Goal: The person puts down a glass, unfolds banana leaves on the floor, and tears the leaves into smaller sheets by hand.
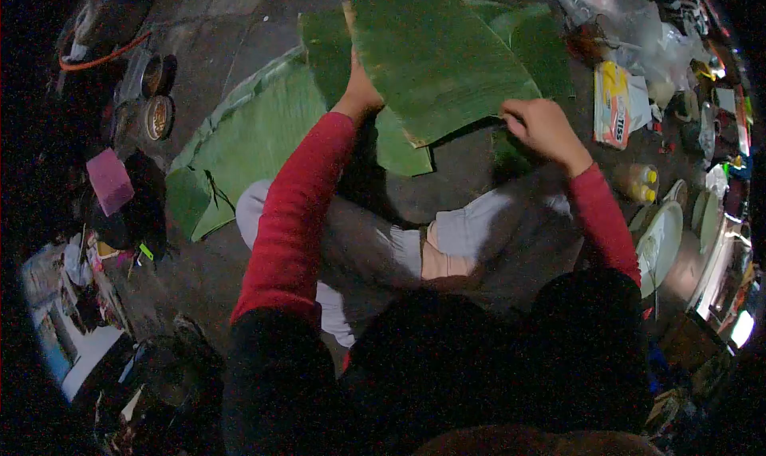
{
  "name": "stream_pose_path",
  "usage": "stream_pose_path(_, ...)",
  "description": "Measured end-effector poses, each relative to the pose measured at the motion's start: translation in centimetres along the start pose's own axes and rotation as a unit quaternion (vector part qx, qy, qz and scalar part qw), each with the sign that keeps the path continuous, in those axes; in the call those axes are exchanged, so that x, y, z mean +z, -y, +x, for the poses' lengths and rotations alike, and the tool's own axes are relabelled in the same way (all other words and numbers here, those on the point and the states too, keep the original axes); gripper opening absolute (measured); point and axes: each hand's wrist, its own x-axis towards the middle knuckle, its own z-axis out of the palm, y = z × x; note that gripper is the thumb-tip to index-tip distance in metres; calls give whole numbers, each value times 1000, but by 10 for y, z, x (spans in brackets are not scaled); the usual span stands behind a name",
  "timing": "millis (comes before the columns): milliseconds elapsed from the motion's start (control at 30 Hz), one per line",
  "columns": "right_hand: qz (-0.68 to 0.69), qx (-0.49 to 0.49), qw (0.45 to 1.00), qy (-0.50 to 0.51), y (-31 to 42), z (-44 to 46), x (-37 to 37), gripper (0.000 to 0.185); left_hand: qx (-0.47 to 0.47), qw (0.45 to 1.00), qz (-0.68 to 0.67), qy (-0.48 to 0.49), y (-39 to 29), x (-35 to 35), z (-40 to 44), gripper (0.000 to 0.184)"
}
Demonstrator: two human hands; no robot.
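Note:
A broad cut piece of banana leaf is held up in front of me, above other leaves. My left hand grips it at its left edge, with the fingers mostly hidden behind the leaf. At the lower right corner, my right hand is closed, thumb and fingers pinching the leaf's edge. Beneath and to the left, a larger banana leaf lies spread on the floor. More leaf pieces show behind the held one on the right.
I sit on the dark floor with legs folded. To the right are a yellow-and-white tissue pack, plastic bags, yellow-capped bottles and a pale bowl. On the left are a small round container and a pink block.

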Motion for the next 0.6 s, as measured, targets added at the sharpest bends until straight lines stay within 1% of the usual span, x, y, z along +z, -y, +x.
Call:
stream_pose_path(33, 1, 16, 1000, 15, 2, -3, -7, 13, 35, 987, 154, -9, 1, 1, -3, 52)
stream_pose_path(67, -11, 33, 999, 1, 8, -2, -12, 12, 70, 950, 304, -19, 1, 2, -6, 51)
stream_pose_path(100, -12, 32, 999, -1, 5, 2, -8, 12, 71, 950, 305, -20, -6, 1, -5, 51)
stream_pose_path(133, -60, 41, 997, 31, -2, 9, 1, 14, 64, 982, 163, -63, -16, 1, -3, 49)
stream_pose_path(167, -108, 50, 991, 63, -8, 14, 11, 17, 60, 990, 91, -84, -26, 0, -3, 48)
stream_pose_path(200, -109, 50, 991, 62, -10, 16, 20, 17, 58, 993, 18, -106, -34, 1, -4, 47)
stream_pose_path(267, -64, -26, 998, -7, -10, 20, 41, 22, 36, 997, -33, -62, -43, 3, -12, 42)
stream_pose_path(300, -64, -26, 998, -7, -6, 23, 48, 22, 35, 997, -33, -62, -48, 1, -17, 42)
stream_pose_path(333, -55, -3, 998, 15, -1, 28, 54, 23, 89, 993, 58, -43, -53, -1, -20, 41)
stream_pose_path(367, -46, 20, 998, 35, 4, 34, 60, 24, 143, 978, 149, -23, -57, -4, -21, 40)
stream_pose_path(400, -47, 21, 998, 34, 6, 39, 71, 24, 145, 978, 149, -24, -55, -2, -22, 40)
stream_pose_path(467, -31, -5, 1000, -2, 10, 45, 92, 21, 132, 972, 191, 26, -46, 6, -27, 38)
stream_pose_path(500, -30, -3, 1000, -2, 15, 45, 93, 21, 132, 972, 190, 27, -47, 6, -28, 38)
stream_pose_path(567, -31, -51, 998, -3, 26, 43, 96, 18, 48, 987, 141, 64, -49, 4, -31, 37)
stream_pose_path(600, -30, -51, 998, -3, 28, 41, 93, 18, 48, 987, 141, 65, -46, 6, -32, 37)
